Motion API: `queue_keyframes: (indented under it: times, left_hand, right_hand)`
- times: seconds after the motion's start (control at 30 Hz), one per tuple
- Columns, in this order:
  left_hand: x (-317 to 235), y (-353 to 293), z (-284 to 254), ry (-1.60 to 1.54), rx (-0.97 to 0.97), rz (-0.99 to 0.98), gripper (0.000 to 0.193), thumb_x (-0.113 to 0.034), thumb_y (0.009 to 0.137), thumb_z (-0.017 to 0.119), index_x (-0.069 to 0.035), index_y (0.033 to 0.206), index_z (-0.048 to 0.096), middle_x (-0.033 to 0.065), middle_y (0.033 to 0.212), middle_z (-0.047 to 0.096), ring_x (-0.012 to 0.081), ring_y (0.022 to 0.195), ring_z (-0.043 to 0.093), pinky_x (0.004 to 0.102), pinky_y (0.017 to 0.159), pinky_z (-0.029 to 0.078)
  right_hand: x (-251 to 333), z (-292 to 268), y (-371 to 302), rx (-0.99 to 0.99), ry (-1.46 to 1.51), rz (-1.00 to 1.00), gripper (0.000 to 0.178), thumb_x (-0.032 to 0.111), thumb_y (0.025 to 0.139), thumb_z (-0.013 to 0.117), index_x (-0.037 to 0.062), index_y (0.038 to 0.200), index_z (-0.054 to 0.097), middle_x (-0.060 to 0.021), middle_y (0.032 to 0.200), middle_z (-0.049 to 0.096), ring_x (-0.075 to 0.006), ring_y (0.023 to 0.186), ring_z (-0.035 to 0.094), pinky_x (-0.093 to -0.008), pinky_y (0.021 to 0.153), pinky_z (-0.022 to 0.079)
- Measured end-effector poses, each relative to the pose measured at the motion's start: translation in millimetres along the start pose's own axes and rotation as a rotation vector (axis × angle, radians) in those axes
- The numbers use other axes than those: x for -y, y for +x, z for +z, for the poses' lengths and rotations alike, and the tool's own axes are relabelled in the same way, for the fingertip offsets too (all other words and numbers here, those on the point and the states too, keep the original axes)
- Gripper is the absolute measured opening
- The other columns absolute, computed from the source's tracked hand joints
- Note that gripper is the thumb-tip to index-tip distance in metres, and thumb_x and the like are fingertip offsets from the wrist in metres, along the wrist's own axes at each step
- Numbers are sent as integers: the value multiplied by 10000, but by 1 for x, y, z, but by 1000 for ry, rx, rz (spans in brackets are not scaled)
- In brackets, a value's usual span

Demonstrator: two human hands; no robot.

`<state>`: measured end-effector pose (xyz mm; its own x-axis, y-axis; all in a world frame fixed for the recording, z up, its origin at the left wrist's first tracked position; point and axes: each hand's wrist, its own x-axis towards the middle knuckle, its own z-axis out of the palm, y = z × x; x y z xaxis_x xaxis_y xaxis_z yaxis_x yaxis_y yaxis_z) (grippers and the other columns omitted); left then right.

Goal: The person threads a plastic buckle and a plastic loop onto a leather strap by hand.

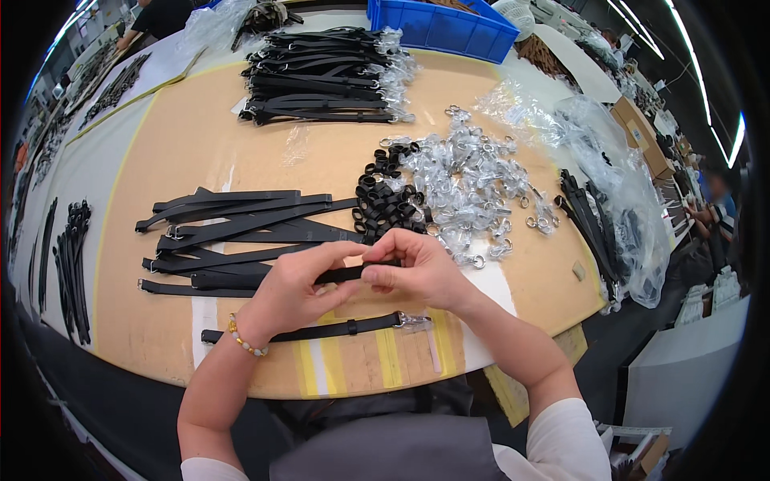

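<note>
A black strap (340,275) runs between my two hands over the middle of the table. My left hand (298,287) pinches it from the left, and the fingers of my right hand (419,271) are closed on its right end. A dark bit shows at my right fingertips; whether it is a separate loop I cannot tell. Nearer me lies another black strap (377,324) with a small loop round it and a plastic-wrapped metal clasp (413,321) at its right end. Loose black straps (241,230) with buckles are piled left of my hands. Small black loops (383,199) are heaped just beyond them.
Plastic-wrapped metal clasps (469,176) spread right of the loops. Farther back lie a stack of black straps (317,80) and a blue crate (441,34). Clear plastic bags (609,176) and more straps (588,228) line the right edge. Other people work in the background.
</note>
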<state>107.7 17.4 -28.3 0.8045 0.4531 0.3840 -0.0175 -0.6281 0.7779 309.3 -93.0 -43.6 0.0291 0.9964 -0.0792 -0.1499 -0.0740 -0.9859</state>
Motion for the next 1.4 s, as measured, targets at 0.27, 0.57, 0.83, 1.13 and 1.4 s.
queue_keyframes:
  times: [0.27,0.57,0.83,1.13,1.4]
  left_hand:
    - [3,-2,0,128,92,55,314,-129,778,864,-62,1067,761,54,801,706,134,676,651,253,601,520]
    - [5,-1,-6,18,51,2,196,-31,806,764,-8,993,709,58,863,675,133,706,619,237,591,478]
    - [0,-3,-13,-153,-66,-98,237,-32,842,771,-2,1071,715,32,934,686,53,745,603,212,612,475]
    - [-2,-2,-10,-246,-82,-115,216,-56,870,790,9,1060,710,28,927,684,56,778,619,212,662,495]
    - [-8,-2,-14,-204,-81,-130,220,-60,856,798,6,1046,709,19,905,681,45,756,595,203,640,476]
  right_hand:
    - [42,-71,-10,-453,-871,-146,141,108,911,691,53,1037,718,-68,909,729,-189,898,685,-326,807,543]
    - [36,-81,-7,-488,-1300,124,174,114,869,694,80,1039,698,-95,946,697,-248,972,627,-377,872,515]
    - [38,-38,-8,-71,-47,-168,139,68,998,640,13,1107,574,-23,929,635,-94,781,640,-251,731,538]
    - [9,-18,2,91,361,-196,106,111,1018,633,46,1098,605,-36,1048,620,-82,788,629,-295,732,532]
    - [7,-11,2,119,522,-91,135,119,1030,606,56,1149,601,-27,1061,630,-89,796,638,-315,803,523]
